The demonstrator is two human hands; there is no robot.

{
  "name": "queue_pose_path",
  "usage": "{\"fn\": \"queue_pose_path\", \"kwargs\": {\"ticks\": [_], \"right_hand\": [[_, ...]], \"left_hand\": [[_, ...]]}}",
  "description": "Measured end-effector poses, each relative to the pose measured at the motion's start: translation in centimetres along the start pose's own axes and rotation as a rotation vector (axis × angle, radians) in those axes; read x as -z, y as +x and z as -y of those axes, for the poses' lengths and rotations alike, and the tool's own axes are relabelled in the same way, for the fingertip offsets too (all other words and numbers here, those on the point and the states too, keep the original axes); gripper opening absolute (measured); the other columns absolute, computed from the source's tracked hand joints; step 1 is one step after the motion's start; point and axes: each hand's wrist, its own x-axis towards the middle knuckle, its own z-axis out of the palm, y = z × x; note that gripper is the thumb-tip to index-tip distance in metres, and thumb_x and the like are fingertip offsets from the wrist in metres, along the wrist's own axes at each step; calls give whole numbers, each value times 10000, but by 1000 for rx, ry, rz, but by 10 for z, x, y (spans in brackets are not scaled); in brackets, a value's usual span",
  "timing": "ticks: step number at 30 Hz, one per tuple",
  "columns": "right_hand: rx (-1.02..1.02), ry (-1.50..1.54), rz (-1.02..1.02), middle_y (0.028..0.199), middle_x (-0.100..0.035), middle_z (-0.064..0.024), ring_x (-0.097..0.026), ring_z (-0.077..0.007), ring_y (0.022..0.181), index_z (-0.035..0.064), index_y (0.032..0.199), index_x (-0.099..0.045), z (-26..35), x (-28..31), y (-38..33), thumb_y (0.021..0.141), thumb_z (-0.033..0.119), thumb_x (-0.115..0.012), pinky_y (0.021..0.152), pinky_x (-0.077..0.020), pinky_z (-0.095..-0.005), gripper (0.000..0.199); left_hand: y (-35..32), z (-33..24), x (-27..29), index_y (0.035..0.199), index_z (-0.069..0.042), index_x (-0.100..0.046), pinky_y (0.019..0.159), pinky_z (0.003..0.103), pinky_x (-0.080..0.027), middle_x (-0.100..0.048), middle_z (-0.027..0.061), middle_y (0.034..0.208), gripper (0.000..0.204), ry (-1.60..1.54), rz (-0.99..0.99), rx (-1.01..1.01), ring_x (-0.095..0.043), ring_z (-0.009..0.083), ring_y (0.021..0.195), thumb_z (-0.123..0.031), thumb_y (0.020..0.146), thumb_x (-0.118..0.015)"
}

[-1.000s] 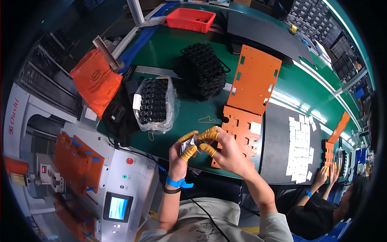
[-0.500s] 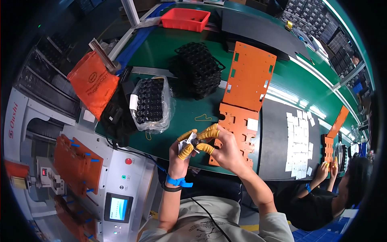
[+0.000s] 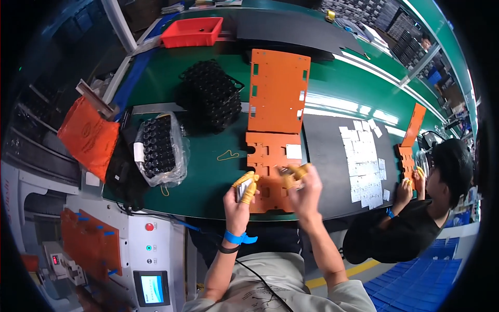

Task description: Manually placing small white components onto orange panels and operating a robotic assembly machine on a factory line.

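Note:
My left hand (image 3: 238, 204), in yellow finger cots and a blue wrist strap, is closed around small flat white-and-silver pieces (image 3: 244, 189). My right hand (image 3: 305, 193), also in yellow finger cots, pinches a small dark part (image 3: 284, 170), smeared by motion. It hangs over the lower panel of the orange fixture plate (image 3: 258, 148), whose hinged upper panel (image 3: 278, 93) stands folded back. The lower panel has several cut-outs, and a white label (image 3: 293, 151) lies on its right side. A yellow rubber band (image 3: 227, 155) rests left of the fixture.
A clear bag of round black parts (image 3: 160, 148), stacked black trays (image 3: 212, 93) and a red bin (image 3: 192, 32) occupy the left of the green bench. White cards (image 3: 364, 166) cover a black mat at right. A co-worker (image 3: 421, 208) sits beyond. A machine panel (image 3: 150, 260) stands lower left.
My hands have drawn apart. The right moved over the orange fixture with the small dark part, while the left keeps the flat pieces. The whole view has shifted, moving the bench leftward.

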Motion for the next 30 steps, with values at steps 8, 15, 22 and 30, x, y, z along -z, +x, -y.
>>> {"fn": "queue_pose_path", "kwargs": {"ticks": [8,15,22,30], "right_hand": [[-664,82,434,675,-660,-88,-566,-126,600,-103,938,-730,-93,29,4,885,95,-609,563,-465,-327,238],[-805,57,858,691,-689,-85,-603,-123,592,-49,902,-752,-84,25,51,878,127,-641,505,-485,-306,210],[-302,-597,626,718,-682,-235,-680,-401,686,-29,719,-716,3,9,59,789,351,-812,635,-552,-455,398],[205,291,666,828,-658,-146,-657,-334,714,10,916,-737,139,-144,57,824,141,-755,661,-535,-399,161]], "left_hand": [[16,-4,13,1298,4,-604,628,198,-433,-680,61,1049,352,-166,-70,-16,-536,56,739,-196,1008,-607],[22,-3,32,1332,-15,-571,662,234,-433,-656,84,1099,385,-404,2,92,-582,115,840,-265,1047,-507],[23,-6,82,1414,-2,-504,829,328,-486,-654,102,1149,506,-842,150,294,-602,207,967,-282,995,-559],[-20,-12,159,1336,-8,-556,655,301,-533,-680,133,1127,487,-690,-39,193,-650,209,865,-368,1051,-396]]}}
